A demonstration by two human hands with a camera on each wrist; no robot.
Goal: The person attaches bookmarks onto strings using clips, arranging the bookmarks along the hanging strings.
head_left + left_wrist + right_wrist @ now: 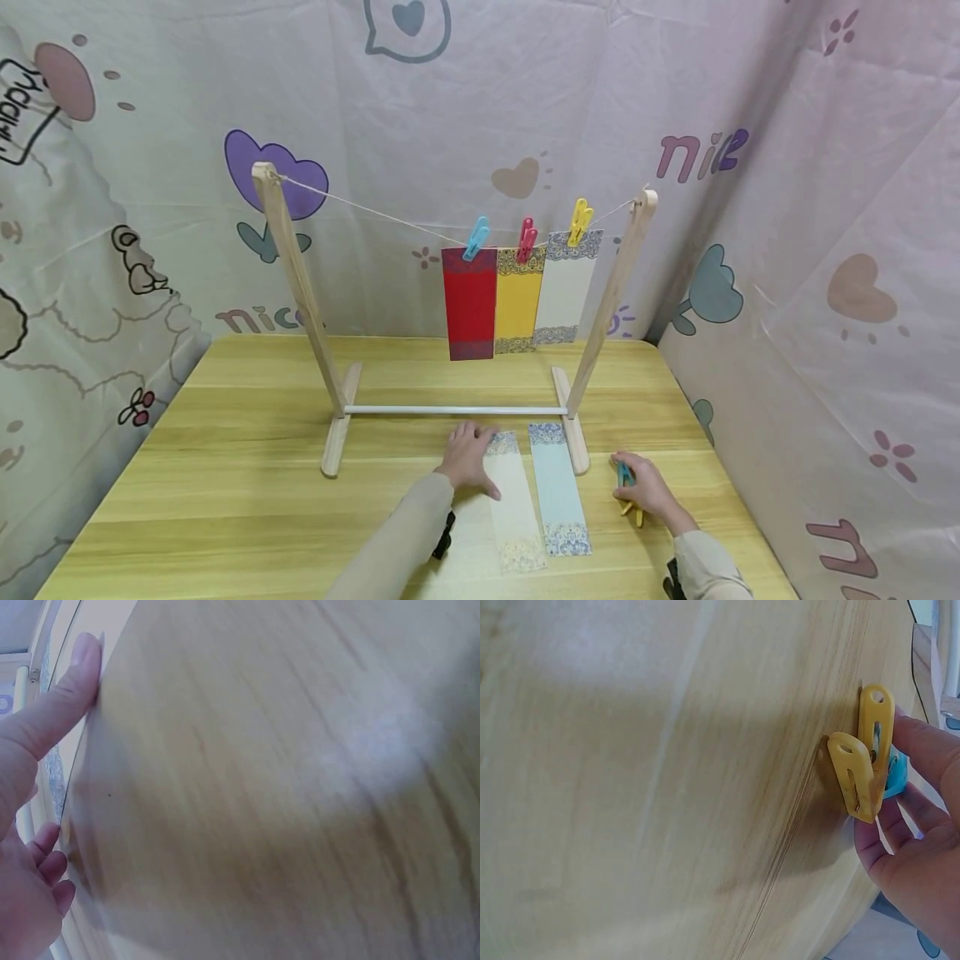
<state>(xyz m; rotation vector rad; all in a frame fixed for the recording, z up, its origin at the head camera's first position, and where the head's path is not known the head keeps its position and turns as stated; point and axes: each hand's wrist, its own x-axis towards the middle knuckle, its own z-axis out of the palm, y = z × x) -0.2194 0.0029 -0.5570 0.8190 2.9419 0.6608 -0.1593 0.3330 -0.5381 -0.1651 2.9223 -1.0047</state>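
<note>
My left hand point(467, 457) lies at the left edge of a cream patterned paper strip point(513, 508), fingers spread near its upper end and thumb along its side. In the left wrist view its thumb point(60, 701) reaches the strip's edge. To the right lies a pale blue strip point(558, 487) with blue patterned ends. My right hand point(647, 485) holds a blue clothespin point(625, 474) between thumb and fingers, low over the table. A yellow clothespin point(866, 757) sits right by it, its two handles toward the camera in the right wrist view.
A wooden stand with two posts point(300, 287) and a white crossbar point(457, 410) spans the table. On its string point(367, 211) hang red point(470, 304), yellow point(517, 300) and white point(566, 287) strips under blue, pink and yellow clothespins. Printed cloth point(420, 100) surrounds the table point(225, 500).
</note>
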